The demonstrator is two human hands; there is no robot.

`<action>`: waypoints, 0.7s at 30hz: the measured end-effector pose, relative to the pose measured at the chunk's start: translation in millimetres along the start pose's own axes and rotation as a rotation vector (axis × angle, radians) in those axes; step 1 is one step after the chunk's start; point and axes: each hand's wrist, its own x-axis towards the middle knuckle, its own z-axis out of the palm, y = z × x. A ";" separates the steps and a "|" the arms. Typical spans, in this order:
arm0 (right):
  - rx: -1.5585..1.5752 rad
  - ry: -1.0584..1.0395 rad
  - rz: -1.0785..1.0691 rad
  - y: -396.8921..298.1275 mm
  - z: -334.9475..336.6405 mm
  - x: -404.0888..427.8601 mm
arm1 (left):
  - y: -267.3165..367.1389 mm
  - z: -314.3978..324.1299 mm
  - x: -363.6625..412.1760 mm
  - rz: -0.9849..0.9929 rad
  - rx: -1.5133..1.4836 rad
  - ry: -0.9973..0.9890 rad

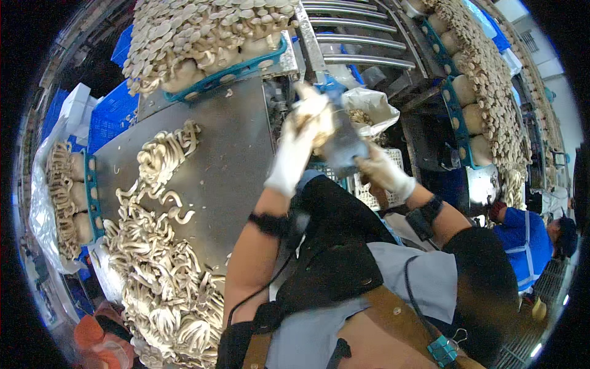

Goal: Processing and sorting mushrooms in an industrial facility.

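My left hand (295, 147), in a white knitted glove, grips a pale clump of mushrooms (320, 117) that is blurred by motion. Close to its right, my right hand (385, 170), also gloved, holds a blurred blue-grey object (345, 145), too smeared to name. Whether that object touches the clump I cannot tell. Left of my forearm, a big heap of loose, long-stemmed mushrooms (161, 267) covers the near part of the steel table (230, 138). A smaller bunch (159, 157) lies farther up.
A teal crate (230, 74) of growing mushrooms stands at the table's far end, another teal crate (94, 198) at left. Beyond my hands are a white bag (375, 110) and a roller conveyor (359, 41). More crates (461, 120) line the right. A person in blue (525, 244) is at right.
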 end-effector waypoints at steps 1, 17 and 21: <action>0.049 0.119 -0.024 -11.8 -13.6 -10.6 | -2.3 20.4 17.1 -0.054 0.132 0.048; 0.112 0.194 -0.133 56.4 18.9 48.7 | -60.2 -115.1 -375.2 0.023 1.217 0.805; -1.148 0.143 -0.931 44.9 73.6 177.4 | -134.9 -83.9 -475.1 -0.263 1.661 1.092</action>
